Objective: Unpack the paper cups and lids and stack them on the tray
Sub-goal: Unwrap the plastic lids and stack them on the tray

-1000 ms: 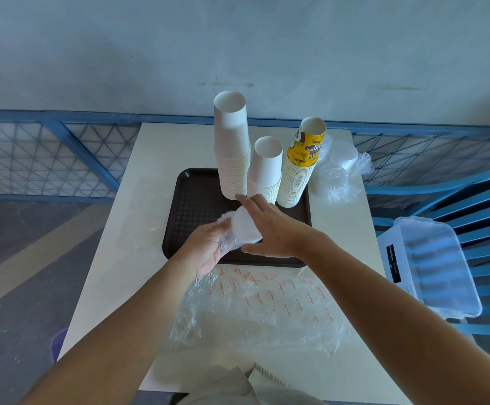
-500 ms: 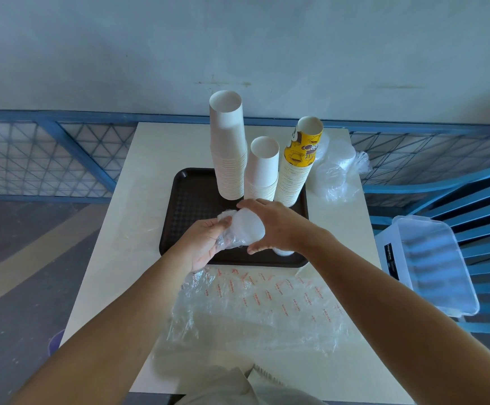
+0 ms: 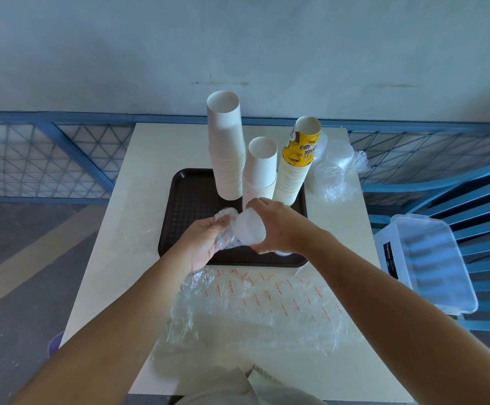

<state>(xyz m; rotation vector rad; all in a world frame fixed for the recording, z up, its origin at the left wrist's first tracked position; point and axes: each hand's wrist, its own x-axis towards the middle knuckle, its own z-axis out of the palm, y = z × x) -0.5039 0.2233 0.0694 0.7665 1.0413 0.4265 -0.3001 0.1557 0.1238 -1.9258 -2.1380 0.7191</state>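
A dark brown tray [image 3: 191, 200] lies on the white table and carries three cup stacks: a tall white stack [image 3: 227, 147], a shorter white stack [image 3: 260, 171] and a stack topped by a yellow printed cup [image 3: 296, 162]. Above the tray's near edge my right hand [image 3: 281, 226] grips a stack of translucent lids [image 3: 249, 230]. My left hand [image 3: 203, 244] pinches the clear plastic wrapper [image 3: 223, 226] that clings to the left end of that stack. A small white lid [image 3: 281, 253] peeks out under my right hand on the tray.
A clear bag of more lids [image 3: 334, 171] lies at the table's far right. An emptied plastic bag with red print [image 3: 255, 305] is spread on the near table. A clear plastic bin [image 3: 431, 258] sits on a blue chair at the right. A blue railing runs behind the table.
My hands have drawn slightly apart: the right turned the lid stack so its round face shows more, and the left pulled the wrapper leftward off it.
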